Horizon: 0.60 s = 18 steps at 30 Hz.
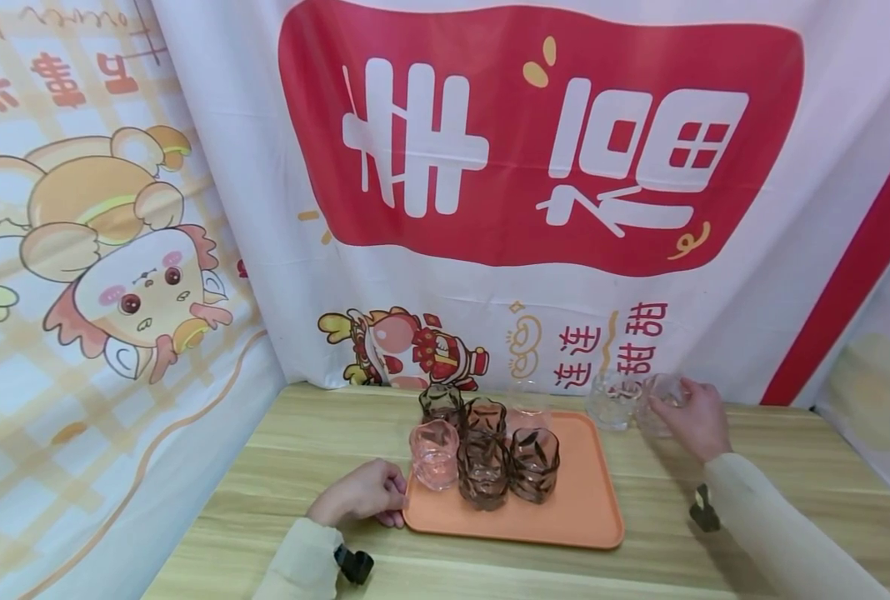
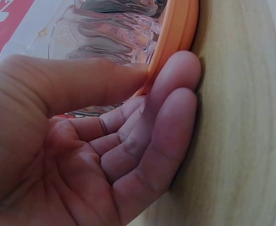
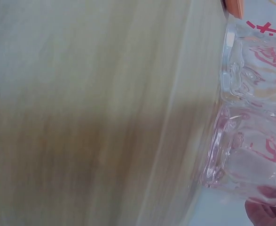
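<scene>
My left hand (image 1: 362, 493) pinches the left rim of an orange tray (image 1: 535, 525), thumb over the edge and fingertips against its outer side in the left wrist view. On the tray stand several smoky brown glasses (image 1: 535, 467) with wavy rims and a pink glass (image 1: 435, 458) near the left rim. A paler see-through glass (image 1: 529, 414) is behind them. At the table's back right, my right hand (image 1: 700, 421) holds a faintly pink glass (image 3: 246, 153) by its upper part. Right beside it stands a clear glass (image 3: 250, 70).
The wood-grain table (image 1: 265, 517) ends at the back against a white printed cloth (image 1: 535, 287). Another patterned cloth (image 1: 137, 417) hangs along the left. A dark clip-like piece (image 1: 353, 564) is on each sleeve.
</scene>
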Tool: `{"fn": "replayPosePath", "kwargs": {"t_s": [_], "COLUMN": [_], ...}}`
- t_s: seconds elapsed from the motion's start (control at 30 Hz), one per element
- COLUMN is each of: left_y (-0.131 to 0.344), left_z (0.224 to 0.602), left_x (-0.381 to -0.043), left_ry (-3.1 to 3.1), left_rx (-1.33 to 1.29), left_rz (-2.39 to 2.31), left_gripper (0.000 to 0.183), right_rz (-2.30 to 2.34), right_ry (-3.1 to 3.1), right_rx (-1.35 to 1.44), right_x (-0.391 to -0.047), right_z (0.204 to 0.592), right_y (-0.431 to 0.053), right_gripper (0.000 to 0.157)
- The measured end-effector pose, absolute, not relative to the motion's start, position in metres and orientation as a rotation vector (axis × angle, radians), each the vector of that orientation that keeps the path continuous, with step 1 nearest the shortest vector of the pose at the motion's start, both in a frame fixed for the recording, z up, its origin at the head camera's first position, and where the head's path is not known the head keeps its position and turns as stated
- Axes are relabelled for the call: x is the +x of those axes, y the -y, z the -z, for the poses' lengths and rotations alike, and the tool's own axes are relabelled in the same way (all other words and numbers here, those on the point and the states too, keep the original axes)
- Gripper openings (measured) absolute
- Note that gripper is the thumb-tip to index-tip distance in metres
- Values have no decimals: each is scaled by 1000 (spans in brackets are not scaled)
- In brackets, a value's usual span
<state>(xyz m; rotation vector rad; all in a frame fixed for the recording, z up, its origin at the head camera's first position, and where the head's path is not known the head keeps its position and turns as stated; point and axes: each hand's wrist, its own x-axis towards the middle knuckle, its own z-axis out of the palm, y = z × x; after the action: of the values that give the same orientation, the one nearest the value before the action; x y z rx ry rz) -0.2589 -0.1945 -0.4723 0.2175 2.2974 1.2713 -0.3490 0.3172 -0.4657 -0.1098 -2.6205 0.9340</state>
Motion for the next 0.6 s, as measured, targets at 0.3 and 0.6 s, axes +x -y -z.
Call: {"fn": "replayPosePath", "kwargs": {"t_s": [0.3,0.6], "left_y": [194,194], "left_z": [473,474], "left_x": [-259,-260], "left_ry": [-2287,-2296], "left_rx": [209,218], "left_rz": [-1271,-1268], "left_gripper": [6,6], "right_rz": [-967,-988], "right_ry": [2645,2627], "right_rx": [-175,-158], "right_x": [-350,-348], "right_z": [467,470], "right_y": [-312,-313], "right_gripper": [81,80]}}
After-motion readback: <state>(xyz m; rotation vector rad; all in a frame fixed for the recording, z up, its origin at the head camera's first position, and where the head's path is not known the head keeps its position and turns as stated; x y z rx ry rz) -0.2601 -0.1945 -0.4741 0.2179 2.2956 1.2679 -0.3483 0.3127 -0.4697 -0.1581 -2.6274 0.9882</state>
